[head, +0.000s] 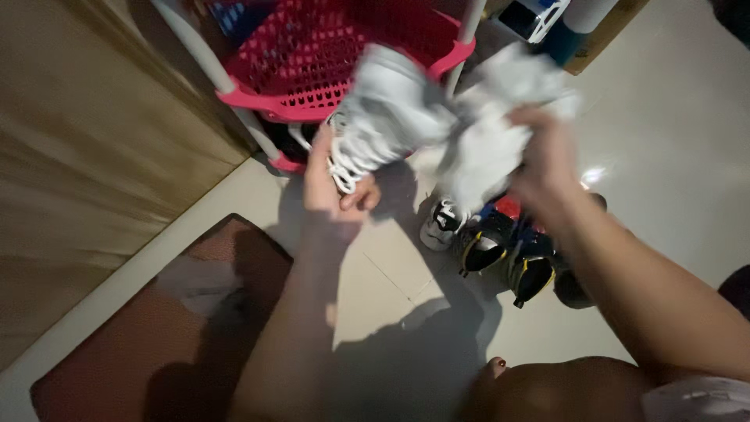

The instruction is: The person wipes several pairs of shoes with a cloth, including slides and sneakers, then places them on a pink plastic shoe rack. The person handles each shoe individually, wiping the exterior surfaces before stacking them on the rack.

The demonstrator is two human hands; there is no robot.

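My left hand (pixel 332 187) grips a white laced sneaker (pixel 387 109) from below, with the laces hanging by my fingers. My right hand (pixel 543 156) is closed on a crumpled white cloth (pixel 488 137) pressed against the sneaker's side. Both are held up in front of a red plastic basket (pixel 312 59). The image is motion-blurred, so the sneaker's details are unclear.
The red plastic basket sits on a white-framed rack (pixel 207 55) by a wooden wall (pixel 86 141). Several shoes lie on the tiled floor: a white and black one (pixel 443 223) and dark blue ones with yellow trim (pixel 508 254). A brown mat (pixel 148 328) lies at lower left.
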